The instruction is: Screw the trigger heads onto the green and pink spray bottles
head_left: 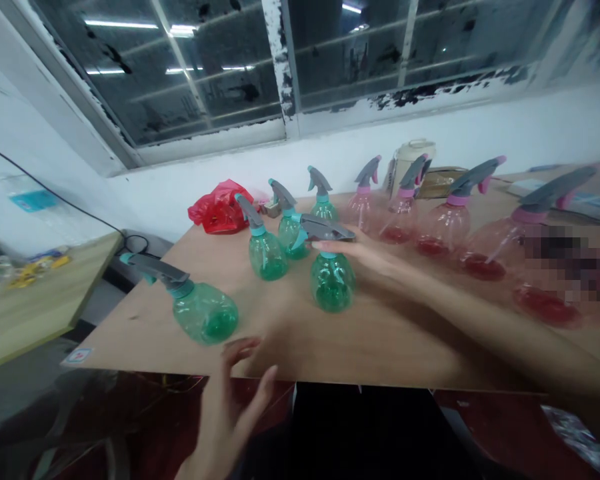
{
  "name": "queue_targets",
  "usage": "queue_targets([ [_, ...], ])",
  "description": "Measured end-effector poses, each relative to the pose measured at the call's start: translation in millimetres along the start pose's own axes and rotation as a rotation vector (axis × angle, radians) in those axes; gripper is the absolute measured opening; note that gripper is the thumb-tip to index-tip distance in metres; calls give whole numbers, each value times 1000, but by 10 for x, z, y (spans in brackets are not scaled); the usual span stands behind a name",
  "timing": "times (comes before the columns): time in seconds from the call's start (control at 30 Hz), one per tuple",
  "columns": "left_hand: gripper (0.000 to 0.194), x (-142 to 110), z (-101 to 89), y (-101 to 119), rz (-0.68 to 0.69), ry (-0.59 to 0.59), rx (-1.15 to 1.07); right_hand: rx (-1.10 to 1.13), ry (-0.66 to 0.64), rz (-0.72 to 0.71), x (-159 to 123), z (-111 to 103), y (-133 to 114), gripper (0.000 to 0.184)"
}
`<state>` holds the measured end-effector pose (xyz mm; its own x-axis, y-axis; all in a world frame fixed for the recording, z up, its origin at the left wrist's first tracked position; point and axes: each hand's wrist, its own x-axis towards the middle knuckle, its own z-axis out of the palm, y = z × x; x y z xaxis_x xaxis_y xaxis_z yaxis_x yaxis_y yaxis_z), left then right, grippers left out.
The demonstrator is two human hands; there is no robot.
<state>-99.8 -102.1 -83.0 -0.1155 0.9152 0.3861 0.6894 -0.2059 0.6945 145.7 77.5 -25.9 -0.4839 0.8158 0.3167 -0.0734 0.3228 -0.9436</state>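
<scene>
My right hand (353, 248) reaches in from the right and grips a green spray bottle (333, 287) just below its grey trigger head. That bottle is upright on the wooden table (380, 353), with green liquid in it. Near the front edge my left hand (237, 383) is open, thumb and fingers apart, holding nothing. Closest to it stands another green spray bottle (205, 313), appearing tilted to the left. Farther back are three more green bottles, among them one (267, 255) left of my right hand and one (324, 208) behind it.
Several pink spray bottles (443, 227) with red liquid line the right side. At the back are a red plastic bag (225, 207), a cream container (415, 157) and a cardboard box (443, 181). A second table (40, 313) is at the left. Windows (180, 73) rise behind.
</scene>
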Motion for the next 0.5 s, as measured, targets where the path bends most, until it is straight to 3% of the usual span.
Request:
queue_targets([
  [0.07,51,235,269,98,35,-159,-89,49,0,-12,-12,63,-7,32],
  [0.2,97,798,799,240,125,-265,-258,-50,69,-44,-168,96,-64,24],
  [0.3,98,1064,1108,400,213,-415,-352,-143,105,-28,-322,-4,-88,24],
  [0.4,96,1169,1321,564,297,-511,-368,-177,177,34,-464,-174,-122,28],
  [0.5,91,1227,1449,650,390,-607,-393,-115,122,86,-556,-359,-193,28],
])
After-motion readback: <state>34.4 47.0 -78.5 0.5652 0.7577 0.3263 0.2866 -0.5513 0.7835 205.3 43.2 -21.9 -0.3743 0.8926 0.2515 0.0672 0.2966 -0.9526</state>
